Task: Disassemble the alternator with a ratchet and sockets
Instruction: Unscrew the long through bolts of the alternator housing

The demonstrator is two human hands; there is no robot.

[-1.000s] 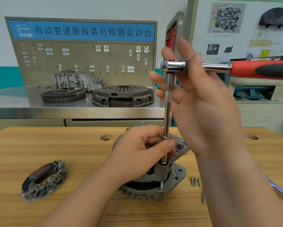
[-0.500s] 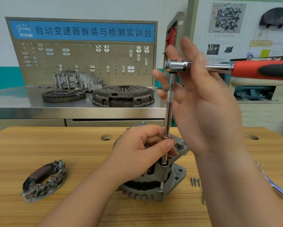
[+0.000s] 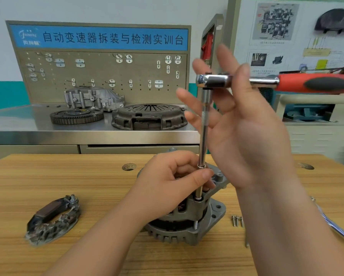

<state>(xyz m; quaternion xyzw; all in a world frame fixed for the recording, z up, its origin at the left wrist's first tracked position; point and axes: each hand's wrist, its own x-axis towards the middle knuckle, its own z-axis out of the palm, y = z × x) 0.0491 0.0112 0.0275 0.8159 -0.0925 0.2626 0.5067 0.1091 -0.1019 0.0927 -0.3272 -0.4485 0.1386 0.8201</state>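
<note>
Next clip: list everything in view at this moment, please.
alternator: one, grey, centre of the wooden table
ratchet: one, chrome with a red-and-black handle, level above the alternator
extension bar: one, chrome, upright from the ratchet head to the alternator
screws: about three, silver, table, right of the alternator
dark component: one, brown-black, table left
flywheel: one, dark, steel bench
clutch cover: one, dark grey, right of the flywheel
housing casting: one, light grey, behind the flywheel
pegboard: one, beige, blue banner, behind the bench
left hand: grips the extension bar's lower end
right hand: fingers straight, at the ratchet head
</note>
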